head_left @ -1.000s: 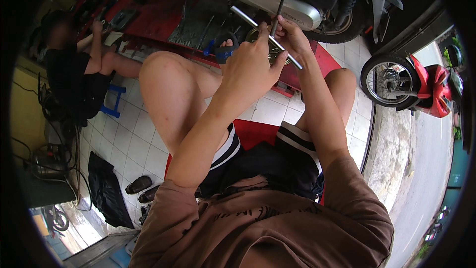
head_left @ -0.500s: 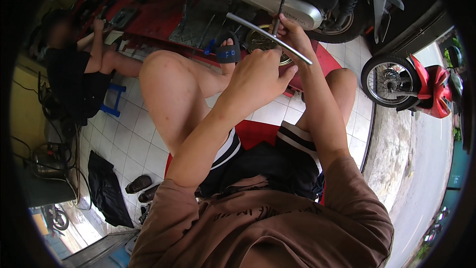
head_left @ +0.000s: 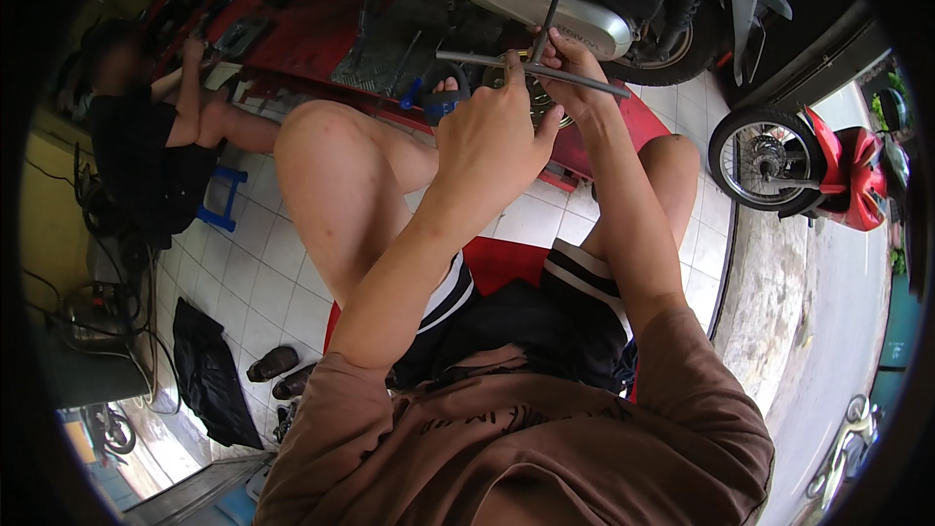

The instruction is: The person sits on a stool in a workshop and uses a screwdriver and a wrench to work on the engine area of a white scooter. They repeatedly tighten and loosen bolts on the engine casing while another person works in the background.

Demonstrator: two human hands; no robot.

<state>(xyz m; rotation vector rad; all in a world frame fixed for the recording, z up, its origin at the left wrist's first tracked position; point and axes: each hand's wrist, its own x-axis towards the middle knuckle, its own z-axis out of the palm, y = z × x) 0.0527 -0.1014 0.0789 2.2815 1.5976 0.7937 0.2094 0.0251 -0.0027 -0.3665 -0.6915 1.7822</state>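
A metal T-handle wrench (head_left: 584,85) is in front of me, its long bar lying crosswise and its dark shaft pointing away toward the motorcycle's silver side cover (head_left: 594,19). My right hand (head_left: 575,68) has its fingers closed around the shaft near the bar. With the index finger stretched up against the bar and the thumb apart, my left hand (head_left: 492,131) touches the wrench without gripping it; its other fingers are partly hidden. Whether the shaft's tip meets the motorcycle, I cannot tell. Below the hands, a round gold-coloured dish is mostly covered.
A red platform (head_left: 302,54) carries the motorcycle. At left, another person (head_left: 146,127) sits by a blue stool (head_left: 225,197), hands on a part. Shoes (head_left: 273,362) and a black cloth (head_left: 209,370) lie on the tiled floor. A red motorbike (head_left: 857,170) stands at right beside the road.
The wrench's bar has turned, its left end lower and its right end higher and farther right. My left hand has shifted slightly left, its index finger now raised against the bar.
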